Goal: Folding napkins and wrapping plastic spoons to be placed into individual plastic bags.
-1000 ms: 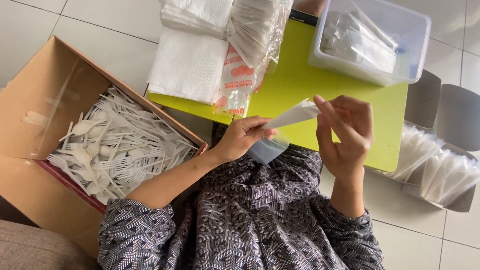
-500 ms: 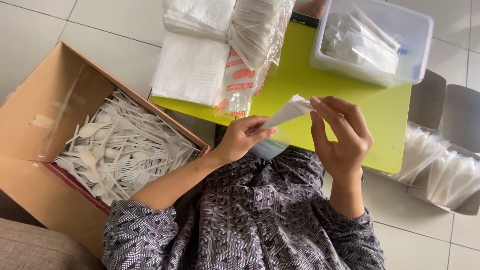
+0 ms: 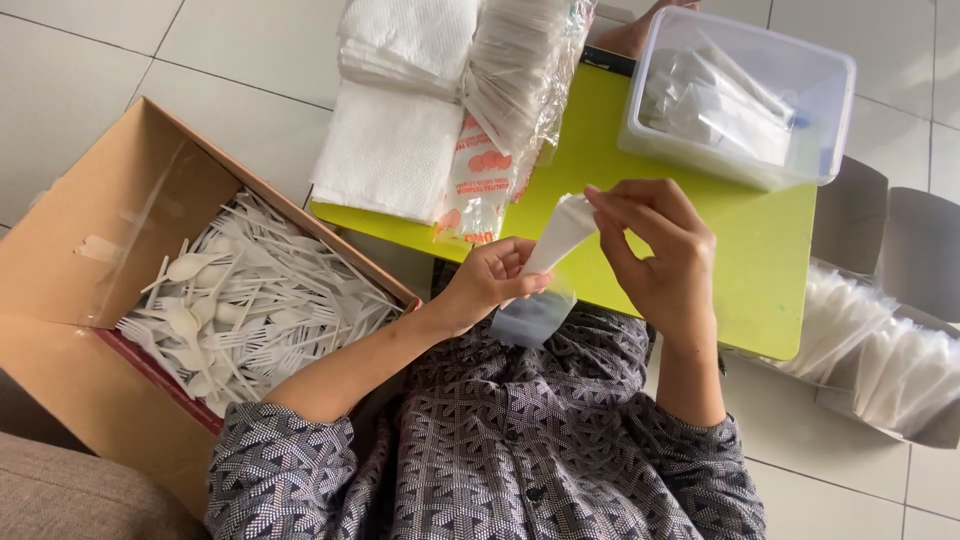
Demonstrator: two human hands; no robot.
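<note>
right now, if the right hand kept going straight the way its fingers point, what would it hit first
The right hand points up-left, so it would probably meet the clear bag of wrappers on the green table; depth is unclear.

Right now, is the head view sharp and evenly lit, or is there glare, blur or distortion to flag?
Head view: soft, even daylight with faint shadows; the left hand, right hand and folded napkin are sharp; mild glare on the clear plastic tub and the plastic bag; no clear distortion.
</note>
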